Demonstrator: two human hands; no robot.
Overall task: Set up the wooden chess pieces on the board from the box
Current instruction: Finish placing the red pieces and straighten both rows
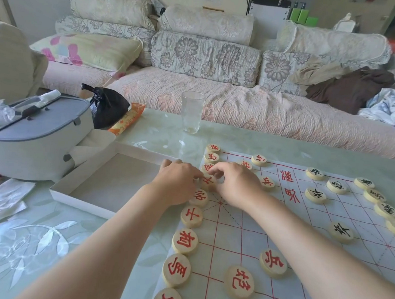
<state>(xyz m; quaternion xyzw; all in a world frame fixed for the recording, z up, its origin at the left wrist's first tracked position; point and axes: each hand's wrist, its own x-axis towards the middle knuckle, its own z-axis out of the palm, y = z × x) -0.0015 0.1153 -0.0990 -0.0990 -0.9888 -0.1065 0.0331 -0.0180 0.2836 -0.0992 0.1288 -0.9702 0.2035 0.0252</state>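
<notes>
A grey-lidded basket stands at the far left of the table, with a knotted black bag and an orange packet just behind it to the right. The shallow white box lies open beside the basket, and its right side runs close along the left edge of the board. The left forearm crosses over the box's near corner. Beyond the box a clear glass stands near the table's far edge, in front of a sofa piled with cushions. The red pieces line the board's left edge in a column running from near to far, and some are hidden under the hands. The nearer ones read 車, 馬, 相 and 士, with 炮 and 兵 one file inward. Midway up that column the left hand has its curled fingers pinching the left edge of one piece, whose red character is partly covered. The right hand meets it from the other side, its bent fingers closed on the same piece's far edge. Red characters printed on the river band to the right of the hands are turned sideways and hard to read. The black pieces stand further right, several along the board's right edge and a few marked 卒 set inward.
</notes>
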